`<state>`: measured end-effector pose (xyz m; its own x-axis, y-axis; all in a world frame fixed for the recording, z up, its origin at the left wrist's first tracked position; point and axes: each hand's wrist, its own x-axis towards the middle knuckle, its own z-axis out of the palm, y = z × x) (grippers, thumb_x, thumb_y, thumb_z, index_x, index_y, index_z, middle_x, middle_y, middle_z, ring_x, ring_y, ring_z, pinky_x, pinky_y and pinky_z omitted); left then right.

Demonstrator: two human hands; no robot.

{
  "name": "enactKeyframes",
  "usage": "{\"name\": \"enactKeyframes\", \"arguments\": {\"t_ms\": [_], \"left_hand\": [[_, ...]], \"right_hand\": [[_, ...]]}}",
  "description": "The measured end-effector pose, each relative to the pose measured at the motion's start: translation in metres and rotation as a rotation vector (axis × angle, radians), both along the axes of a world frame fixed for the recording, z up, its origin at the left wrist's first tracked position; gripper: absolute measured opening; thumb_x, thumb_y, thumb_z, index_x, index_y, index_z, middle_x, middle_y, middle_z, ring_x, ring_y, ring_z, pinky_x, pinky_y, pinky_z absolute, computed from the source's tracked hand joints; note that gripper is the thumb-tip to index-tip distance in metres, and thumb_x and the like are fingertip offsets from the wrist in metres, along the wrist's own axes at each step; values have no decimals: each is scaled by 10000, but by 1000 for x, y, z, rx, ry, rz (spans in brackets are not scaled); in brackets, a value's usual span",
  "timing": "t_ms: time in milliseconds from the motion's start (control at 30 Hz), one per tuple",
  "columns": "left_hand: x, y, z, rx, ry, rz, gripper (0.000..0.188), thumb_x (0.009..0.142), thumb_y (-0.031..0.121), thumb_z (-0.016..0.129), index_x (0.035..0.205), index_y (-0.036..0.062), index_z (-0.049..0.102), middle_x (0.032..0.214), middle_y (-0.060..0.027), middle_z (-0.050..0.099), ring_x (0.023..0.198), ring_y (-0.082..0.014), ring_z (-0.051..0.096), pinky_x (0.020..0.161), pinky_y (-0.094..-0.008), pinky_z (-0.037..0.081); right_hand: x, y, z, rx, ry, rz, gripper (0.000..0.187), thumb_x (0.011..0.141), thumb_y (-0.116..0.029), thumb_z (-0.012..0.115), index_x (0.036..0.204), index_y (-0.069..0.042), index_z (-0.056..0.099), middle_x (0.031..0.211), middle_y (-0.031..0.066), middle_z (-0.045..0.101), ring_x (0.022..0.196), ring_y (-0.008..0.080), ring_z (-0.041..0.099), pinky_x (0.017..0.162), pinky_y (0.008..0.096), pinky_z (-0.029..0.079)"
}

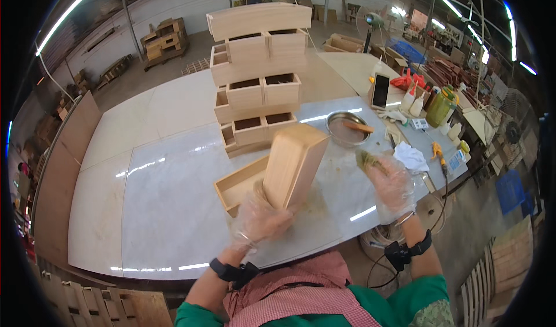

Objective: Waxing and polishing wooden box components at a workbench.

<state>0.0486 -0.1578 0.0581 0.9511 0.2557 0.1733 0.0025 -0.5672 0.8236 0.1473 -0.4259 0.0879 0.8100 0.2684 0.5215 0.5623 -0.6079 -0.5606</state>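
In a clear plastic glove, my left hand (262, 218) grips the lower end of a long pale wooden box (294, 165), held up at a tilt over the table. The box's upper end looks more yellow than its sides. My right hand (394, 187), also gloved, pinches a greenish-brown pad (366, 160) in its fingertips, apart from the box and to its right. Behind my left hand a shallow open wooden tray (223, 195) lies on the table, partly hidden by the box. Beyond the pad stands a round metal bowl (334, 138) with a wooden-handled tool (360, 127) across it.
A tall stack of wooden drawer units (255, 65) stands behind the box on the sheet-covered table (168, 211). Along the right lie a white cloth (411, 157), squeeze bottles (408, 100), a dark-screened device (380, 91), a green jar (441, 108) and a yellow corded tool (438, 151).
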Motion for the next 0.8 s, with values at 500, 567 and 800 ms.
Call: {"name": "enactKeyframes", "arguments": {"t_ms": [500,567,800], "left_hand": [[-25,42,-31,325,192,-285,934,640,395,798,1333,-78,388,1164,-268,579,1089,-368,580,947,-406,469],[-59,60,-54,272,105,-278,968,635,387,835,1347,-74,369,1212,-244,563,1132,-345,564,971,-404,459],[-75,39,-86,-508,253,-143,939,634,267,878,1337,-54,345,1258,-130,551,1161,-227,541,978,-349,439]], "right_hand": [[63,42,-124,-359,8,172,199,853,-226,563,944,-60,624,809,164,603,768,352,589,665,464,464],[61,54,-135,-417,-80,286,206,818,-187,591,966,-48,621,839,161,595,798,337,589,661,446,473],[-39,131,-73,-404,-307,868,207,827,-115,538,986,0,605,933,142,618,866,237,620,673,321,524]]}}
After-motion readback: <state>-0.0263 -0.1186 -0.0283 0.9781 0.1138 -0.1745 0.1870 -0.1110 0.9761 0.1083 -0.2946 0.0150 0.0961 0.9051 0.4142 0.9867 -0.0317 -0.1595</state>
